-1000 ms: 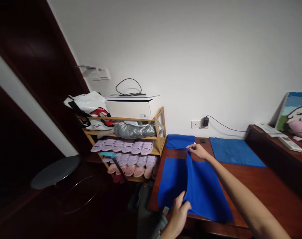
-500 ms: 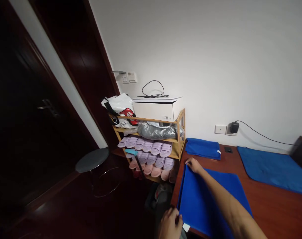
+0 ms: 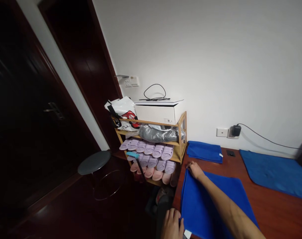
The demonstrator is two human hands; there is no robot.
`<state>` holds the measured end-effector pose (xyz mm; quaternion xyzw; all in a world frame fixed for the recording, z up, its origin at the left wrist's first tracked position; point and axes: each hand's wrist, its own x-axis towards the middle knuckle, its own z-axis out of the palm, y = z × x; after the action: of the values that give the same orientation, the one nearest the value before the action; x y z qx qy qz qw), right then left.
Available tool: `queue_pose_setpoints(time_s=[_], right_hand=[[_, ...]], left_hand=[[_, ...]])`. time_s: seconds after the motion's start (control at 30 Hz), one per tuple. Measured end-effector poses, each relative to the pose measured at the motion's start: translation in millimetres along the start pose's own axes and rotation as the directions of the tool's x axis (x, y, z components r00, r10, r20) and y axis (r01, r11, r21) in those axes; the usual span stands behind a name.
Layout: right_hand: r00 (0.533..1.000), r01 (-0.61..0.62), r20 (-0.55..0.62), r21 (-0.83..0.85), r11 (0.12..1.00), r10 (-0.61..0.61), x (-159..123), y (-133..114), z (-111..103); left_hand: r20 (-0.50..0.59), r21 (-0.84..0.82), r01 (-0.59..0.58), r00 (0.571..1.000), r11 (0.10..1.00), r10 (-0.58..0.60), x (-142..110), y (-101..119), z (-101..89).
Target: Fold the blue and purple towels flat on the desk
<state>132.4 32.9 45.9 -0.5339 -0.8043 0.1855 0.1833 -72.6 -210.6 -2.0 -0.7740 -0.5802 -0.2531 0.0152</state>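
Observation:
A blue towel (image 3: 203,205) lies folded over on the left end of a red-brown wooden table (image 3: 272,205). My right hand (image 3: 194,168) rests on its far left corner, the arm stretched across the cloth. My left hand (image 3: 172,224) grips the near left corner at the table's front edge. A small white tag shows at that corner. A folded blue towel (image 3: 204,151) sits at the back of the table near the wall. Another blue towel (image 3: 277,172) lies spread flat to the right.
A bamboo shoe rack (image 3: 154,149) with several purple and pink slippers, a white box and a bag stands left of the table. A round black stool (image 3: 93,162) and a dark door are further left. A charger is plugged into the wall socket (image 3: 235,130).
The lifted half of the towel has been laid over to the left edge and now lies flat. Both hands moved left with it. The camera view swung left.

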Motion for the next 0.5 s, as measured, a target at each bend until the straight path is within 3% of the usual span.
queue_pose_setpoints(time_s=[0.13, 0.27, 0.37, 0.5], right_hand=[[0.998, 0.056, -0.043, 0.072, 0.996, -0.053, -14.5, -5.8, -37.4], [0.987, 0.14, -0.097, 0.139, 0.98, -0.127, -42.1, -4.7, -91.2], [0.977, 0.172, -0.155, 0.169, 0.97, -0.147, -70.7, 1.7, -132.9], [0.958, 0.171, -0.264, 0.206, 0.963, -0.114, -110.8, 12.5, -180.2]], left_hand=[[0.102, -0.088, 0.068, 0.993, 0.994, -0.059, 0.6, 5.0, -8.2], [0.127, -0.205, 0.118, 0.987, 0.972, -0.094, 3.1, 11.1, -21.1], [0.096, -0.253, 0.105, 0.992, 0.962, -0.083, 13.3, 15.5, -36.9], [-0.043, -0.312, 0.023, 0.998, 0.95, -0.038, 42.5, 26.0, -67.5]])
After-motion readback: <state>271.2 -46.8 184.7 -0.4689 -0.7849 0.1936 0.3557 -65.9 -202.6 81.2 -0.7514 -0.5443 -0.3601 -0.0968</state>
